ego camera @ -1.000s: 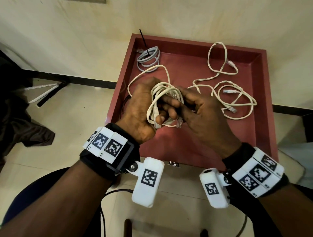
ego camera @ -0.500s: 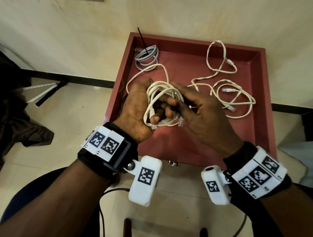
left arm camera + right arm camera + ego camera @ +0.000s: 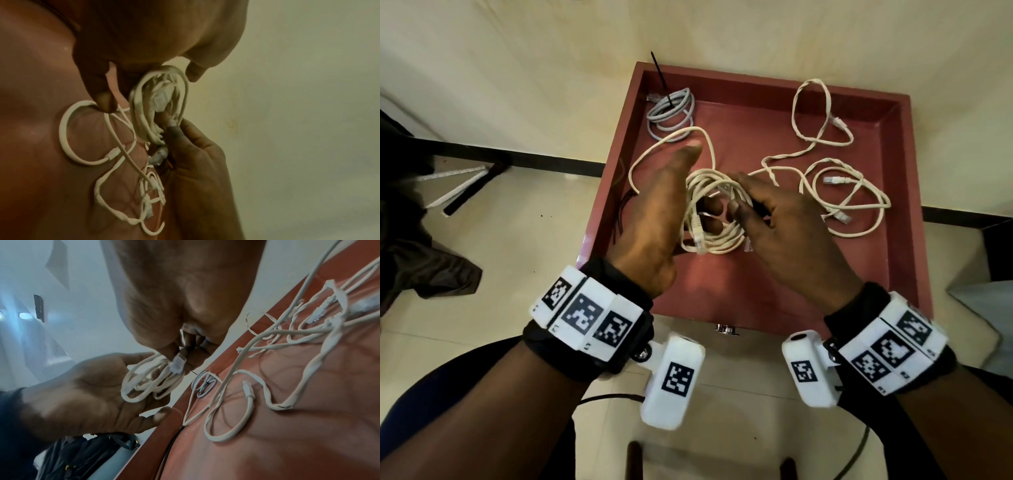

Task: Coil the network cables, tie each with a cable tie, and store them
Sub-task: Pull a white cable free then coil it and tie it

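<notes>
1. Inside, the red tray (image 3: 890, 113) holds three cables: a grey coiled cable (image 3: 671, 113) in its far left corner with a black cable tie (image 3: 661, 79) sticking up from it, a loose white cable (image 3: 839, 178) sprawled over the right half, and the white coil (image 3: 709, 212) raised above the middle.
2. Left hand (image 3: 654, 219) – its grip is slack, fingers spread and nearly straight, the coil resting against the palm.
3. Right hand (image 3: 787, 236) pinches the coil's strands beside a clear plug (image 3: 177, 364), fingertips curled in.
4. Thin black strands (image 3: 621, 216) lie by the tray's left wall – too small to identify.
5. Both wrist views are blurred; the right fingertips are largely hidden behind the coil.
</notes>
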